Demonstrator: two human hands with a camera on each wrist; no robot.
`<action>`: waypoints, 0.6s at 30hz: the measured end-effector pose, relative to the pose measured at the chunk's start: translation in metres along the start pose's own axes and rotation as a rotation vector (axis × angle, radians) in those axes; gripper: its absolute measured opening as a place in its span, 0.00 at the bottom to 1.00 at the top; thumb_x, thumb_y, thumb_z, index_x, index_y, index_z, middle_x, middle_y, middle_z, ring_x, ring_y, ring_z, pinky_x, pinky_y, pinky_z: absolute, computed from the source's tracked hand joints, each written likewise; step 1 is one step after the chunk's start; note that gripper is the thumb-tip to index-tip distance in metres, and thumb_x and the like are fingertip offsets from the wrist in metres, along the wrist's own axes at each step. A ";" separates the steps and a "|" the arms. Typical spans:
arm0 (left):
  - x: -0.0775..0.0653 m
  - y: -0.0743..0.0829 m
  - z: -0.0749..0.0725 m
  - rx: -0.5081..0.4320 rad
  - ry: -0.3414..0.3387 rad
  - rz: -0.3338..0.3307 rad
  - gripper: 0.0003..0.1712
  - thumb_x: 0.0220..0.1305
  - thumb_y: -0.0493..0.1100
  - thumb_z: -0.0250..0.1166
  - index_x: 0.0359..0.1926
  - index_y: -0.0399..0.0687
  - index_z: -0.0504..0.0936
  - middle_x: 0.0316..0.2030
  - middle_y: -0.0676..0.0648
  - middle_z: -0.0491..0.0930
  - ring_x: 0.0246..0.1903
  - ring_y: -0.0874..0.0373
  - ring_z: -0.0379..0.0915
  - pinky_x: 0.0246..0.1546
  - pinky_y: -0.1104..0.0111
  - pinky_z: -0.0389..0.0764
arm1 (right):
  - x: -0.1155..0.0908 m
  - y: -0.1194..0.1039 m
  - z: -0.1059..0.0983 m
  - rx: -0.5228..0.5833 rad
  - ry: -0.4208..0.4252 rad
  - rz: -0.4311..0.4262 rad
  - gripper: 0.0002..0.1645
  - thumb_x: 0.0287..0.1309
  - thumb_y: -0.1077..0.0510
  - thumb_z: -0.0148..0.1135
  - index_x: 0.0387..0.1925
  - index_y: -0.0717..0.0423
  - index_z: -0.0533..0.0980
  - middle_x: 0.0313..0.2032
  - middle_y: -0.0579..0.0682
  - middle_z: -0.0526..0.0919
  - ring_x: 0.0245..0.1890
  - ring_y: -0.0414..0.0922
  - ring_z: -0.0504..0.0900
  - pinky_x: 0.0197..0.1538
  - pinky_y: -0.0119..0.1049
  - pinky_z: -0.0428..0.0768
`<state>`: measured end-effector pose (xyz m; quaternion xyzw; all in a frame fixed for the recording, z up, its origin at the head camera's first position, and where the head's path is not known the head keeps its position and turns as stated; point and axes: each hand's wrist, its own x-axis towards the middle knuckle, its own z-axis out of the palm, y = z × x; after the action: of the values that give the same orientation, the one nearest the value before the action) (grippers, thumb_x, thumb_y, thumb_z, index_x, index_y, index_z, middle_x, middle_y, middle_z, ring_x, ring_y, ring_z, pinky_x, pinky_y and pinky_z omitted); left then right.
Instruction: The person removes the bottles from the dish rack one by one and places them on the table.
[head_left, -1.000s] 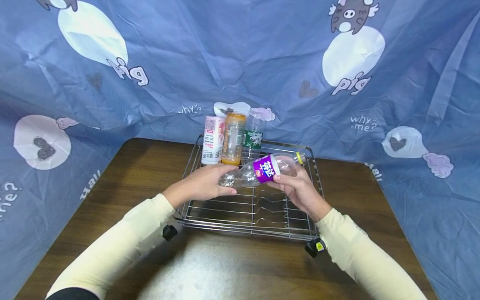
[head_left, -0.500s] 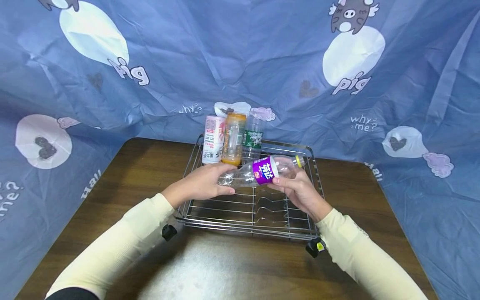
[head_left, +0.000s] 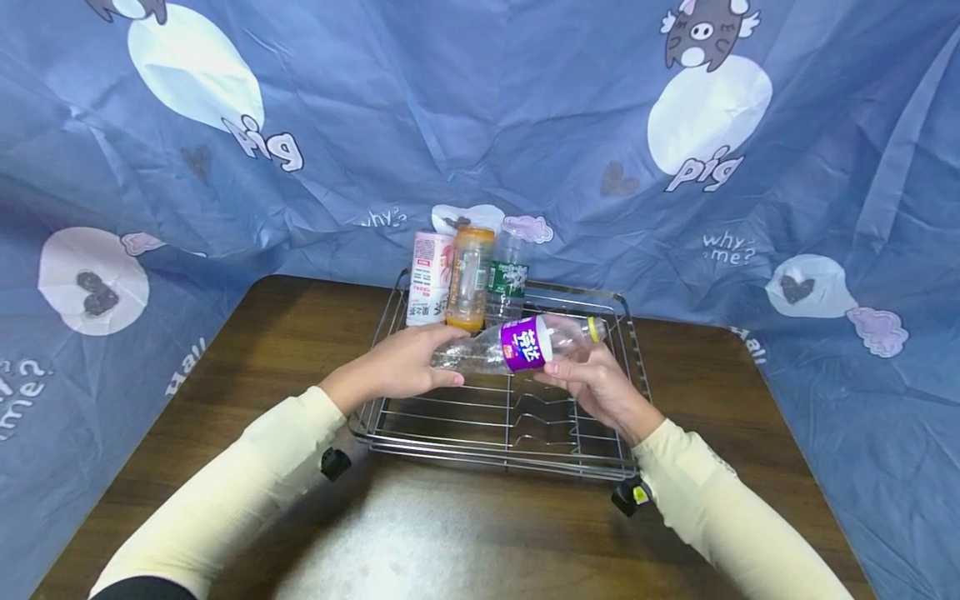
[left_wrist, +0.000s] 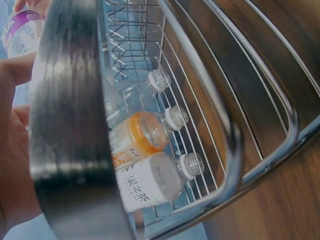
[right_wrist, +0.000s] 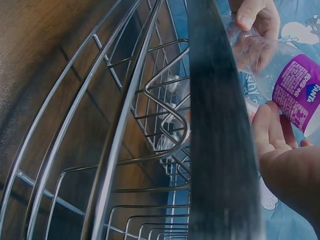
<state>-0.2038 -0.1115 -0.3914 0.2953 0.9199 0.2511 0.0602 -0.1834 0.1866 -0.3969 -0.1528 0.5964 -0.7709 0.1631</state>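
A clear plastic Fanta bottle with a purple label and a yellow ring at its neck lies nearly level above the wire dish rack. My left hand grips its base end, thumb on the near side. My right hand holds it by the label and shoulder, with the thumb in front. Its neck points right, and no cap shows on it. In the right wrist view, the bottle spans both hands, partly behind a metal rail.
Behind the bottle, a white-and-pink labelled bottle, an orange-labelled bottle and a green-labelled clear bottle stand neck-down in the rack's back left. The rack rests on a brown wooden table. A blue patterned cloth hangs behind.
The bottle has shifted slightly left, and its neck end has dipped a little, so it lies more level. Both hands keep their hold. The bottles in the rack stay in place.
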 end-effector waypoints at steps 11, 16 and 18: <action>-0.003 -0.003 0.000 -0.020 0.029 0.000 0.40 0.61 0.56 0.72 0.70 0.47 0.71 0.62 0.43 0.78 0.60 0.45 0.74 0.64 0.48 0.71 | 0.001 0.003 -0.002 -0.007 -0.032 0.013 0.43 0.55 0.73 0.57 0.73 0.57 0.59 0.58 0.61 0.70 0.53 0.54 0.80 0.58 0.50 0.81; -0.004 -0.005 0.000 -0.044 0.039 0.011 0.38 0.61 0.55 0.72 0.69 0.46 0.72 0.60 0.43 0.79 0.59 0.46 0.74 0.63 0.49 0.73 | 0.001 0.005 -0.003 0.001 -0.048 0.015 0.43 0.56 0.73 0.58 0.73 0.60 0.56 0.58 0.60 0.72 0.54 0.56 0.81 0.56 0.47 0.82; -0.004 -0.006 0.000 -0.057 0.043 0.019 0.38 0.61 0.54 0.72 0.68 0.46 0.72 0.60 0.43 0.79 0.59 0.46 0.74 0.63 0.49 0.73 | 0.000 0.006 -0.003 0.001 -0.052 0.011 0.43 0.56 0.73 0.57 0.72 0.61 0.55 0.58 0.61 0.73 0.55 0.58 0.80 0.56 0.47 0.82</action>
<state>-0.2035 -0.1176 -0.3944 0.2966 0.9105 0.2842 0.0465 -0.1843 0.1881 -0.4033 -0.1694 0.5925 -0.7660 0.1831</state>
